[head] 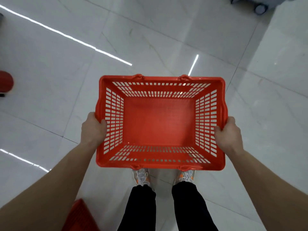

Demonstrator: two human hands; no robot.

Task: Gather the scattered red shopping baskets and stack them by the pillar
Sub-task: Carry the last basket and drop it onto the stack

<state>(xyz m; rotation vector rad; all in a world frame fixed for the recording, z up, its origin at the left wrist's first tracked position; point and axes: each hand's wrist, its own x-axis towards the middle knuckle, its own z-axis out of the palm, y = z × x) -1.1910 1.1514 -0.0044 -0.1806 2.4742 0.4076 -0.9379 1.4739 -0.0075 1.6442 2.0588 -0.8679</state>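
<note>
I hold an empty red shopping basket (160,122) level in front of me, above my feet, seen from straight above. Its slotted walls and solid bottom are in full view, and its handles lie folded down along the long rims. My left hand (94,129) grips the left short rim, thumb inside the wall. My right hand (227,132) grips the right short rim the same way. A corner of a second red basket (80,215) shows on the floor at the lower left, partly hidden by my left forearm.
Glossy white floor tiles (66,89) reflect strip lights. A rounded red object (5,82) sits at the left edge. A grey wheeled cart base (253,4) stands at the top right. My legs and shoes (165,179) are below the basket.
</note>
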